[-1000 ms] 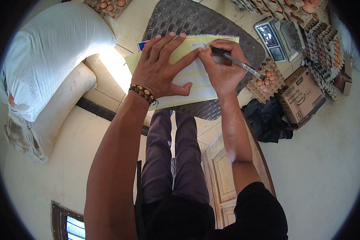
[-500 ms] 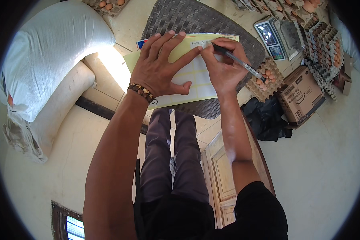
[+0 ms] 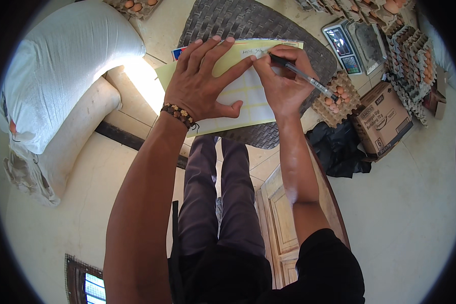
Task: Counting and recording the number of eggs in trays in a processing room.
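Note:
A pale yellow sheet of blank labels (image 3: 245, 109) lies on a dark woven seat (image 3: 248, 23), with a printed edge of something beneath it. My left hand (image 3: 202, 83), a beaded bracelet at its wrist, rests spread on the sheet, fingers apart and holding nothing. My right hand (image 3: 286, 81) grips a black-and-clear pen (image 3: 310, 79) at the upper right of the sheet. The pen's point is by a short line of small handwriting (image 3: 251, 51), close to my left index fingertip.
Large white sacks (image 3: 76, 45) lie stacked at left. At right are an egg tray (image 3: 329, 114), a digital scale (image 3: 342, 48), stacked egg trays (image 3: 410, 55), a cardboard box (image 3: 380, 121) and black plastic (image 3: 334, 157). A wooden panel (image 3: 281, 223) stands below my right forearm.
The line of handwriting has grown a little toward the right. Both hands appear slightly higher in the picture, with the same spread and grip as before.

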Tool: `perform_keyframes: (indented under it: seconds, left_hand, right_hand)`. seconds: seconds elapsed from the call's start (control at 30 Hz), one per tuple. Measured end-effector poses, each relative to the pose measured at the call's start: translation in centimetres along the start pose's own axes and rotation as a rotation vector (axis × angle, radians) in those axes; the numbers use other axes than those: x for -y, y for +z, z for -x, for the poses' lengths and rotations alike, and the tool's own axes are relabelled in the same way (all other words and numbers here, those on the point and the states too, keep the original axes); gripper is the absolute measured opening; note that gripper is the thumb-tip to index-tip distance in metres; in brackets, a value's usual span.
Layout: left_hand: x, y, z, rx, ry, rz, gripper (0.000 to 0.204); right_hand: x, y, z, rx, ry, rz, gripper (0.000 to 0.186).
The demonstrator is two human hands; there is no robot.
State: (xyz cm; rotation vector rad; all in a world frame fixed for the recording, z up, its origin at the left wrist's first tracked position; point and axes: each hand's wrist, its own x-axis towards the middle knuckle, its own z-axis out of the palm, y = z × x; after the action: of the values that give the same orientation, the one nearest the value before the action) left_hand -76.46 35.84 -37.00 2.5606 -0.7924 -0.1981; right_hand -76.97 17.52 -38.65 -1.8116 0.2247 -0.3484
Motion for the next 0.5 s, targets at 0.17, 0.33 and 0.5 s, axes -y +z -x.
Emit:
perform_keyframes:
  seconds: [0.17, 0.33, 0.5]
  left_hand:
    - [0.05, -0.17, 0.11, -0.012, 0.005, 0.001, 0.077]
    - [0.03, -0.14, 0.13, 0.006, -0.002, 0.008, 0.076]
    - [-0.03, 0.02, 0.13, 0.04, -0.009, -0.004, 0.078]
  right_hand:
    - [0.06, 0.38, 0.14, -0.036, -0.009, -0.085, 0.021]
    - [0.06, -0.12, 0.07, 0.03, 0.01, 0.073, 0.023]
    - [-0.47, 0.11, 0.17, -0.041, -0.028, 0.055, 0.022]
